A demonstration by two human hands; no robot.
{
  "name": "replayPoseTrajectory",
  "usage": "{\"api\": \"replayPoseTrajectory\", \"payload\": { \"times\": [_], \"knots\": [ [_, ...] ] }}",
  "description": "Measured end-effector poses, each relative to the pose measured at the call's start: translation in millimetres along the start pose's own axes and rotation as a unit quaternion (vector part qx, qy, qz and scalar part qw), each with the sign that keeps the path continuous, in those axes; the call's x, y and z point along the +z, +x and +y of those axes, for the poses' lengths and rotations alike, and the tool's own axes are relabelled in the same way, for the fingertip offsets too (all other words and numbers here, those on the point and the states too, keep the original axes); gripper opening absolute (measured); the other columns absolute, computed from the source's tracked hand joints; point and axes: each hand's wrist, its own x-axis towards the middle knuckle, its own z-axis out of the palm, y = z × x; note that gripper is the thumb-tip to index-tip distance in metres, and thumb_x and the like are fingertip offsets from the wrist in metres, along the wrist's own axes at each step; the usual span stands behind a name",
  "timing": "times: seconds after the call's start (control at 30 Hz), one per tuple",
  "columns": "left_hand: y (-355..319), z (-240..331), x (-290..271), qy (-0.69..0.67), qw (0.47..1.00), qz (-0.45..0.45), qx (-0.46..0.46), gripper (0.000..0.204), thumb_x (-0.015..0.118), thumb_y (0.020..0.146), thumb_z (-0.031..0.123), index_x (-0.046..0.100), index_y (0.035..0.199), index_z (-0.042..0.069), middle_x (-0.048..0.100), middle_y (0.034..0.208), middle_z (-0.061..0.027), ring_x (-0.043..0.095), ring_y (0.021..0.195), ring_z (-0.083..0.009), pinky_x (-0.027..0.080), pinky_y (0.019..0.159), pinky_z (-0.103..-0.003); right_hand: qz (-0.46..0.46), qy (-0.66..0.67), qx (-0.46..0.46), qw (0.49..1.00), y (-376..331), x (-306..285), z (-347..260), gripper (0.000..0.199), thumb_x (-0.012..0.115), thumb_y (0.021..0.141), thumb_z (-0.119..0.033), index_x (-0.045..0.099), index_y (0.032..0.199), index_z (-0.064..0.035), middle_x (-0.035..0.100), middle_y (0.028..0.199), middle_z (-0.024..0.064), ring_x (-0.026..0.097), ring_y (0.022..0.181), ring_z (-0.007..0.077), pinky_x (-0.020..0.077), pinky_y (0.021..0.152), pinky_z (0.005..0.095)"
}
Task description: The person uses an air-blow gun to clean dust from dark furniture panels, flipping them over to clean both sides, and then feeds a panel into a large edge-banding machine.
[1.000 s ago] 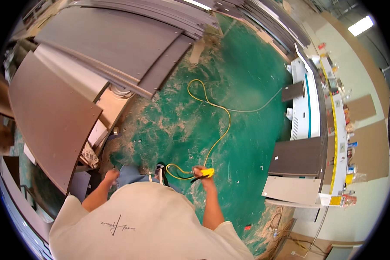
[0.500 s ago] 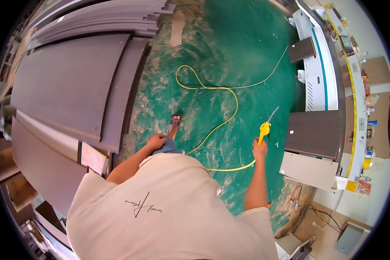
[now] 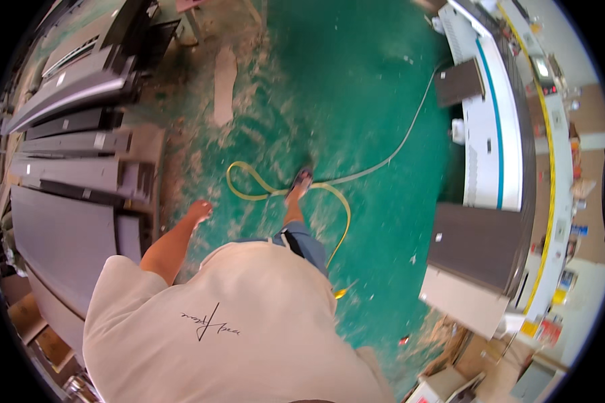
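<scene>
My left hand (image 3: 199, 211) hangs over the green floor at my left side, slightly blurred, its fingers loosely bent and apart with nothing in them. My right hand is out of sight behind my body and shirt. A bit of the yellow air blow gun (image 3: 343, 293) sticks out beside my right hip; whether my hand is around it is hidden. The yellow air hose (image 3: 347, 216) loops across the floor and passes by my sandalled foot (image 3: 301, 183), which is stepped forward onto or over it.
Stacks of dark grey panels (image 3: 64, 232) fill the left side. A long white machine with a blue stripe (image 3: 494, 127) stands on the right, with a dark board (image 3: 474, 238) and a pale board (image 3: 460, 300) near it. A strip of board (image 3: 225, 87) lies on the floor ahead.
I have stepped forward and turned a little. My left hand has swung out from my shorts. My right hand and most of the blow gun have gone out of sight behind my body.
</scene>
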Motion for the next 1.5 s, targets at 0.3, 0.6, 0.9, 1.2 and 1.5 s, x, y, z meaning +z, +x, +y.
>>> {"api": "replayPoseTrajectory", "payload": {
  "times": [0.3,0.6,0.9,1.2,1.5],
  "knots": [
    [141.0,297.2,22.1,-0.048,0.998,-0.010,-0.049,0.029,0.056,0.093,0.027,0.079,0.104,0.012,0.077,0.095,-0.0138,0.074,0.077,-0.0303,0.056,0.058,-0.047,-0.070,0.108,0.094,0.987,348.5,-147.3,-360.0,0.018,0.056,0.097,-0.010,0.061,0.113,-0.0026,0.065,0.082,0.0114,0.060,0.055,0.0181,0.0455,0.045,0.0317],
    [440.4,535.1,-45.3,-0.154,0.975,-0.054,-0.150,0.016,0.067,0.083,0.023,0.073,0.087,0.009,0.073,0.083,-0.0144,0.066,0.073,-0.0297,0.054,0.065,-0.044,0.007,0.223,0.014,0.975,624.7,-235.6,-736.0,0.016,0.055,0.088,0.000,0.059,0.104,0.0022,0.063,0.080,0.0144,0.059,0.054,0.0234,0.0495,0.045,0.0372],
    [756.5,809.5,-201.4,0.057,0.976,0.029,0.207,0.015,0.070,0.077,0.021,0.074,0.087,0.010,0.073,0.086,-0.0147,0.070,0.078,-0.0323,0.055,0.069,-0.047,-0.126,0.081,0.114,0.982,772.4,-172.6,-869.8,0.007,0.059,0.089,-0.010,0.062,0.087,-0.0045,0.059,0.069,0.0117,0.059,0.051,0.0245,0.0477,0.043,0.0400],
    [956.8,996.1,-316.8,0.125,0.981,-0.012,0.148,0.023,0.075,0.072,0.020,0.077,0.095,0.017,0.075,0.094,-0.0074,0.070,0.084,-0.0318,0.054,0.070,-0.047,-0.188,0.041,0.167,0.967,1071.4,-169.8,-1172.4,0.004,0.059,0.089,-0.009,0.058,0.089,-0.0047,0.052,0.067,0.0086,0.056,0.047,0.0237,0.0450,0.038,0.0381],
    [1125.2,1163.9,-448.8,-0.052,0.964,-0.037,-0.259,0.013,0.064,0.091,0.017,0.075,0.094,0.010,0.072,0.081,-0.0074,0.063,0.060,-0.0171,0.048,0.047,-0.039,-0.261,0.285,-0.087,0.918,1322.1,-247.0,-1751.5,0.028,0.062,0.085,-0.005,0.058,0.113,-0.0089,0.073,0.104,0.0152,0.047,0.045,0.0147,0.0365,0.039,0.0296]
  ]
}}
